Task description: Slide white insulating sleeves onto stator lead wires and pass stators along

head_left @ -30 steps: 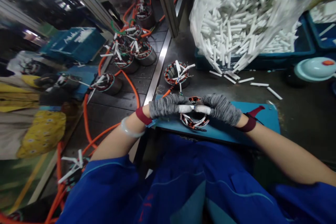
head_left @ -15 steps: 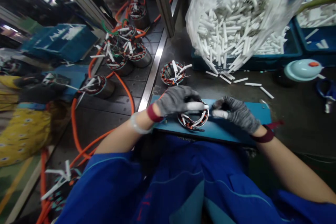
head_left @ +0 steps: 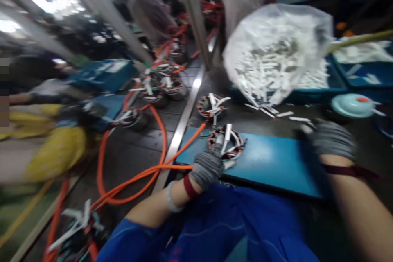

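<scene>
A motor stator (head_left: 238, 153), a ring wound with black and orange-red wire, sits on the blue board (head_left: 270, 155). My left hand (head_left: 210, 168), in a grey knit glove, is closed on the near left side of its rim, one finger inside the ring. A white sleeve (head_left: 228, 132) sticks up from the winding. Far to the right, my gloved right hand (head_left: 333, 139) is over the dark bench beside a loose white sleeve (head_left: 297, 119). Motion smears its fingertips, so whether they hold a sleeve cannot be made out.
Behind the board stands another stator (head_left: 202, 106). A plastic bag (head_left: 233, 59) of white sleeves fills a blue bin, with a light-blue lidded container (head_left: 350, 106) at right. An orange hose (head_left: 162, 168) crosses at left. A co-worker's yellow sleeve (head_left: 61, 151) is further left.
My right hand has moved from beside the stator to the right, to the loose sleeves. My left hand has shifted from the stator's far left side to its near side. The view has tilted up.
</scene>
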A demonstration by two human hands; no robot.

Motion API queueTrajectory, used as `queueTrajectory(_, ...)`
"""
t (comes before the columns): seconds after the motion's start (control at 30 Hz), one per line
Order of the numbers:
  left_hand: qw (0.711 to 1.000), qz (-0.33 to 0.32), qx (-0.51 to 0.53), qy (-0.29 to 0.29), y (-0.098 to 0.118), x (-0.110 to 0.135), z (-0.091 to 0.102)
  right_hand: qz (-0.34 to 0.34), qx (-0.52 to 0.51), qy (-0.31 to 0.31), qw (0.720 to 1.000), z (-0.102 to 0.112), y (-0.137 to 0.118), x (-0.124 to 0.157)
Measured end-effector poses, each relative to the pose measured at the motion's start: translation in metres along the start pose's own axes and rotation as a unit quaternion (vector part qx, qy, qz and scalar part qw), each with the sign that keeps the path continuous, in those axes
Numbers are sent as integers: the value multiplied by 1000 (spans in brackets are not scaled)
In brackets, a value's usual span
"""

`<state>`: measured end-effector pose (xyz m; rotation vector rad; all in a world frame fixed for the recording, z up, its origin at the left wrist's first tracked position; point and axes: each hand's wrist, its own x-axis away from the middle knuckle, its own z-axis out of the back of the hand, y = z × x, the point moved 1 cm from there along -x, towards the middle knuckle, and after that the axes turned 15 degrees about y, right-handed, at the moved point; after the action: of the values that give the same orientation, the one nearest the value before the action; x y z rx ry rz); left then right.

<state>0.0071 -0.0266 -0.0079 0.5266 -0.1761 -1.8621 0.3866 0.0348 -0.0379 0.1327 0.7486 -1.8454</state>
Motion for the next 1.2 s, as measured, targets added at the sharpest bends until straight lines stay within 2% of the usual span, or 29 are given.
queueTrajectory(0.07, 998, -5, 67, -2, -7, -7, 17, 32, 44, -15, 998, -18, 40, -22)
queueTrajectory(0.13, 986, -28, 159, -32, -20, -13, 42, 119, 8, 25, 993, -41, 63, -36)
queueTrajectory(0.2, 971, -41, 221, -80, -31, -15, 61, 165, -35, 1, 986, -63, 72, -46)
queueTrajectory(0.3, 960, -31, 252, -118, -37, -12, 65, 142, -45, -25, 989, -76, 59, -56)
queueTrajectory(0.4, 980, -5, 184, -81, -31, -5, 47, 48, -28, -47, 997, -54, 24, -51)
queueTrajectory(0.5, 996, 8, 77, -44, -22, 5, 33, -1, -105, -31, 994, -8, -28, -18)
queueTrajectory(0.53, 997, 2, 60, -39, -21, 8, 32, 5, -159, -32, 987, 6, -47, -4)
queueTrajectory(0.6, 997, -12, 60, -36, -21, 9, 32, 1, -301, -113, 947, 24, -82, 24)
queueTrajectory(0.63, 997, -21, 71, -35, -22, 8, 34, -20, -349, -149, 925, 28, -95, 36)
queueTrajectory(0.7, 994, -40, 100, -24, -25, 5, 37, -43, -388, -186, 902, 31, -112, 51)
queueTrajectory(0.8, 988, -83, 130, 3, -25, 2, 38, -39, -419, -212, 882, 26, -119, 57)
queueTrajectory(0.87, 983, -121, 138, 27, -26, 3, 35, -13, -436, -243, 866, 21, -120, 52)
queueTrajectory(0.93, 975, -163, 145, 46, -27, 3, 32, 41, -453, -275, 847, 17, -121, 45)
queueTrajectory(1.03, 970, -196, 135, 42, -30, 2, 30, 191, -439, -293, 828, 19, -124, 37)
queueTrajectory(1.1, 973, -202, 108, 26, -30, 0, 31, 287, -365, -277, 841, 22, -128, 36)
queueTrajectory(1.13, 975, -203, 87, 14, -29, -1, 32, 314, -317, -272, 853, 23, -130, 37)
queueTrajectory(1.2, 978, -205, 43, -19, -27, -4, 33, 307, -239, -289, 875, 25, -137, 42)
